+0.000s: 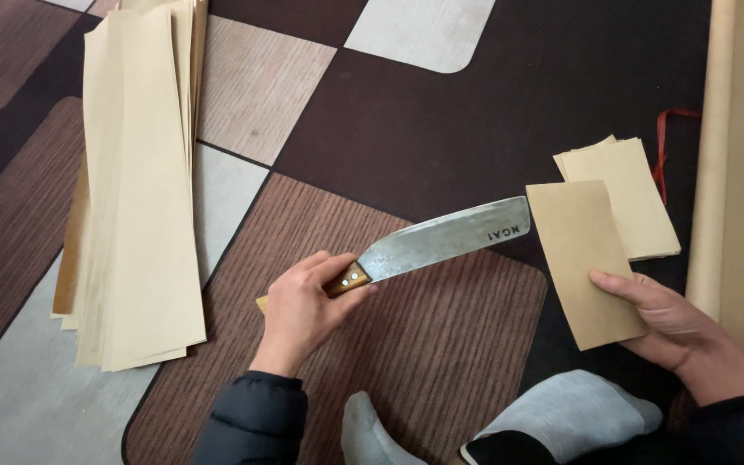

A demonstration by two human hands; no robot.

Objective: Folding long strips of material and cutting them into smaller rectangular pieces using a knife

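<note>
while the left hand (303, 310) wraps its fingers round the wooden handle of a large knife (441, 241), the broad grey blade lies almost flat just above the floor, pointing right and slightly far, its tip just beside the near-left edge of a brown paper sheet (580, 258). the right hand (673, 323) pinches that sheet at its near right side, thumb lying on top and the fingers under it, so the sheet is held a little tilted over the dark part of the floor. just far and right of it sits a small stack of cut sheets (630, 194) of the same tan paper, partly covered by the held sheet. a red cord (666, 146) shows just beyond that stack. along the right edge lies a big roll of brown paper (742, 155). well apart, on the far left, a tall pile of long paper strips (135, 189) lies on the patterned floor mat (441, 344). near the bottom edge, dark sleeves cover both wrists, and a grey sock (561, 413) lies between the arms.
</note>
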